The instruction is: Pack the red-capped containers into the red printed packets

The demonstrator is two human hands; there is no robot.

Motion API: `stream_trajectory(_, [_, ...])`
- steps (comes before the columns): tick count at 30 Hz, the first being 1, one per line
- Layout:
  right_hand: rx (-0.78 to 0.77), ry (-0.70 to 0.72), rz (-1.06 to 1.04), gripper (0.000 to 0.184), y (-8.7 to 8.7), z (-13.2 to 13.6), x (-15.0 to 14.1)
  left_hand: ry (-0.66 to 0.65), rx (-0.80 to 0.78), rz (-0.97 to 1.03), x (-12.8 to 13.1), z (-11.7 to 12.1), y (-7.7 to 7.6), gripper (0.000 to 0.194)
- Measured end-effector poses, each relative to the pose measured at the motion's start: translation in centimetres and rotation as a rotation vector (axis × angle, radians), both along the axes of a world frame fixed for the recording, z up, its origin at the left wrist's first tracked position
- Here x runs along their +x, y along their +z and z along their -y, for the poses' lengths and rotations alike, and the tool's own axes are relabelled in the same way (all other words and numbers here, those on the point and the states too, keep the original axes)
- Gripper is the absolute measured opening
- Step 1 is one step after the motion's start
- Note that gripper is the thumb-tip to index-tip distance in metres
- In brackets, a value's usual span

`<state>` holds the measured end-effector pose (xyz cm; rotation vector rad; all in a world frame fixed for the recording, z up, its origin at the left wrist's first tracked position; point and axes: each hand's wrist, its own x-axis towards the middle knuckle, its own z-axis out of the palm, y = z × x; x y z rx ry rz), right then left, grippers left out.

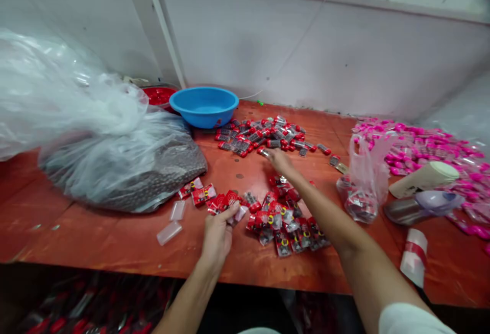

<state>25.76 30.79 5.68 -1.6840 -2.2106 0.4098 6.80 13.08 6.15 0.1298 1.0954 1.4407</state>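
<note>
Red worktop (115, 242) below pale wall (248, 43), blue basin (199, 118), bulky bag (130, 165); left hand (219, 232) grips red cards (222, 203), right hand (282, 162) at packets (248, 140), grip unclear.

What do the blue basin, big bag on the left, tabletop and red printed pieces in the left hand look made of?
Blue basin: likely plastic; smooth, evenly coloured, soft sheen.
Big bag: thin plastic film; see-through, crumpled, with highlights.
Tabletop: perhaps painted or covered board; reddish, faint sheen, marked; core hidden.
Red printed pieces: probably card; flat, fanned; finish unclear.
</note>
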Motion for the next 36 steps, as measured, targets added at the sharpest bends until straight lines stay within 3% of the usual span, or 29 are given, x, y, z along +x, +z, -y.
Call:
stream_trajectory(4, [-0.036,-0.053,0.117,0.039,-2.0,-2.8,-0.1,0.0,-0.071,0.088,-0.5,-0.4,0.2,0.012])
stream_trajectory(7, [-0.071,-0.049,0.172,0.033,-2.8,-2.5,-1.1,0.066,-0.087,0.124,-0.6,-0.6,0.2,0.012])
stream_trajectory(10, [-0.107,-0.04,0.191,0.026,-2.2,-1.2,-1.8,0.096,-0.124,0.131,-0.6,-0.7,0.1,0.018])
stream_trajectory(13, [-0.124,-0.029,0.179,0.025,-0.6,1.8,-1.6,0.06,-0.124,0.154,-0.7,-0.2,0.1,0.018])
stream_trajectory(15, [-0.107,-0.007,0.074,0.029,0.7,5.3,-1.3,0.049,-0.107,0.174,-0.7,0.2,0.2,0.014])
stream_trajectory(18, [-0.086,0.009,-0.424,0.032,2.2,12.5,-1.3,0.071,-0.097,0.199,-0.4,0.8,0.6,0.012])
stream_trajectory(21, [-0.229,-0.053,-0.827,0.033,2.4,19.5,-2.1,0.09,-0.11,0.23,0.3,1.2,1.0,0.013])
stream_trajectory(24, [-0.231,-0.127,-1.009,0.032,1.5,23.9,-3.2,0.071,-0.131,0.232,1.3,1.6,1.4,0.013])
stream_trajectory(29, [-0.055,-0.179,-0.993,0.028,0.0,25.5,-4.2,0.046,-0.074,0.204,2.6,2.6,1.6,0.011])
stream_trajectory(36, [0.11,-0.174,-0.896,0.027,-0.2,25.7,-4.2,0.044,-0.01,0.17,2.7,4.0,1.8,0.01])
